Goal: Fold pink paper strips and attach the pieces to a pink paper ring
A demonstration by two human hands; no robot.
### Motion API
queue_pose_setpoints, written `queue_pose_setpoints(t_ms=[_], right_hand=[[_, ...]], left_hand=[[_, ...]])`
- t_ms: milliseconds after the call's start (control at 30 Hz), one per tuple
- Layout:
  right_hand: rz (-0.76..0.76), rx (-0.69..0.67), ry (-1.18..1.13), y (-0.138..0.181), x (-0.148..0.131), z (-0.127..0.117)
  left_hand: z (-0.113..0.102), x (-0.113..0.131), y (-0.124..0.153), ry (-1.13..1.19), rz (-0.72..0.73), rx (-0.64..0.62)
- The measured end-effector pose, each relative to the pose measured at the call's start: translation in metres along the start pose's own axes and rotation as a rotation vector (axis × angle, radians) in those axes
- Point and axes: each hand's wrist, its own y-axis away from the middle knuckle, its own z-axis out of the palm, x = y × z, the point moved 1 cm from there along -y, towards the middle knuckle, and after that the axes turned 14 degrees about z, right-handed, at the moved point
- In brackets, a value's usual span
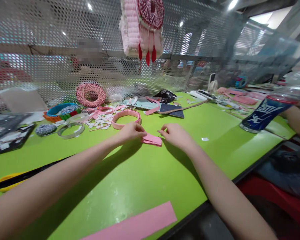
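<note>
My left hand (131,131) pinches the left end of a small folded pink paper strip (152,140) at the middle of the green table (110,186). The strip's layers are slightly apart on the left. Just right of it, my right hand (176,135) is curled, holding nothing that I can see, its fingertips not touching the paper. A longer pink paper strip (140,223) lies flat at the near edge. Behind my left hand stands a pink ring-shaped band (126,120).
Yellow-and-black scissors (17,178) lie partly under my left forearm. Paper scraps (100,121), a tape roll (71,130) and a woven pink ring (90,94) sit behind. A bottle with a blue label (265,113) stands right, near another person's arm (297,121). A perforated metal screen (52,66) borders the back.
</note>
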Motion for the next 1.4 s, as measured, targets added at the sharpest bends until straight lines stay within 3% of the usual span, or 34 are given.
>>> queue_pose_setpoints(t_ms=[200, 300, 500, 600, 733, 900, 1233, 1400], right_hand=[[0.001, 0.024, -0.004, 0.000, 0.001, -0.001], [-0.009, 0.056, -0.019, -0.001, 0.003, -0.006], [-0.144, 0.054, -0.038, 0.011, 0.000, -0.009], [-0.287, -0.009, 0.002, 0.016, -0.004, 0.003], [-0.396, -0.009, 0.067, 0.014, -0.007, 0.021], [-0.426, 0.024, 0.096, 0.010, -0.003, 0.028], [-0.366, 0.090, 0.046, 0.013, 0.001, 0.036], [-0.345, 0.083, 0.005, 0.016, -0.002, 0.037]], left_hand=[[-0.012, 0.006, 0.003, -0.184, 0.029, 0.059], [-0.023, 0.015, 0.019, -0.221, 0.076, 0.060], [-0.027, 0.033, 0.109, -0.295, 0.247, -0.141], [-0.022, 0.034, 0.159, -0.373, 0.190, -0.182], [-0.022, 0.018, 0.201, -0.339, 0.181, -0.052], [-0.021, -0.016, 0.227, -0.286, 0.154, 0.143], [-0.010, -0.031, 0.246, -0.136, 0.166, 0.222], [-0.010, -0.032, 0.260, -0.131, 0.101, 0.282]])
